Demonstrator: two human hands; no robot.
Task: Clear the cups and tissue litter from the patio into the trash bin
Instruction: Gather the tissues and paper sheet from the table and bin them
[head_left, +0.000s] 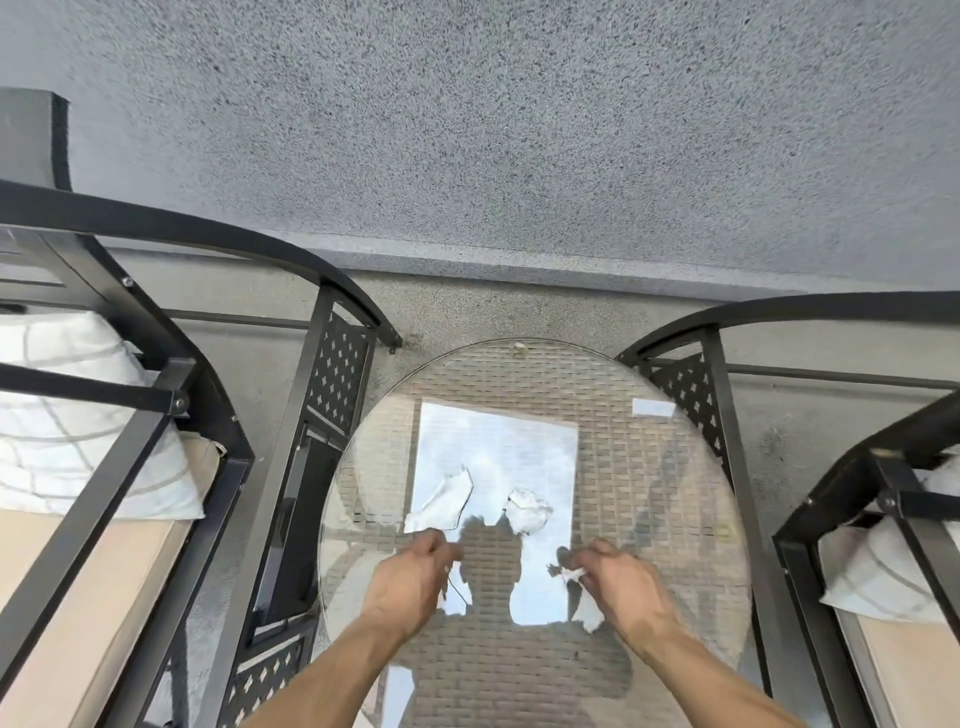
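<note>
Both hands were held low over the table (675, 467) — right hand (621, 582) clamped on a tissue (584, 603), left hand (415, 571) curled, apparently empty. Two tissues (447, 501) lay just beyond, nearer the left.

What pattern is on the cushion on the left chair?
White cushion with thin grey grid lines, seen in the head view.

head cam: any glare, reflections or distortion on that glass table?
Head view: the glass table mirrors a bright sky patch and the person's dark silhouette, washing out the tissue pieces; wide-angle lens bows the chair frames; left hand and right hand slightly motion-soft; otherwise even daylight, no hard shadows.
</note>
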